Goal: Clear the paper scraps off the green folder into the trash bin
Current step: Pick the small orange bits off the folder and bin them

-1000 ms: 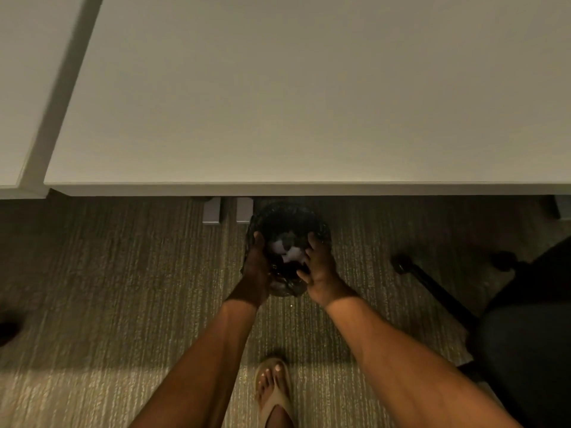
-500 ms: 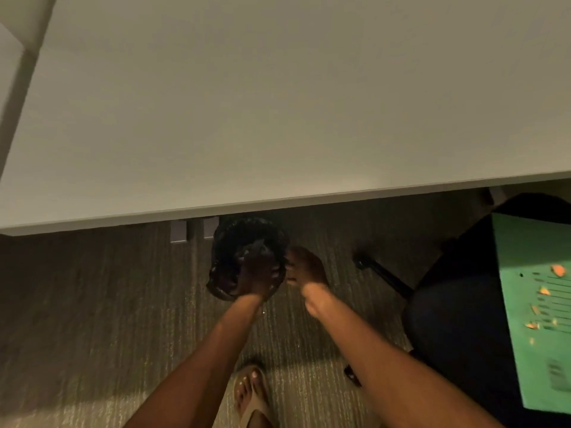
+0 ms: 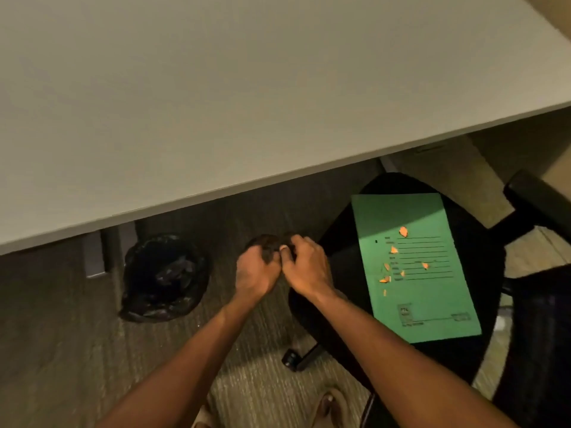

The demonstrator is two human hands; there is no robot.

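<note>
Head view: left hand (image 3: 256, 271) and right hand (image 3: 306, 267) have left the trash bin (image 3: 165, 278) and meet fingertip to fingertip in mid-air; whether they pinch anything, cannot tell. Green folder (image 3: 414, 267) lies on the chair seat (image 3: 482, 242), orange paper scraps (image 3: 403, 231) still on it, so clearing seems unfinished.

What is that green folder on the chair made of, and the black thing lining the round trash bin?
The flat green folder looks like matte card or stiff paper: it lies flat, shows no shine, and has printed lines. The black liner in the round trash bin looks like thin glossy plastic: it is crinkled, with soft highlights on its folds. The bin underneath is hidden.
</note>
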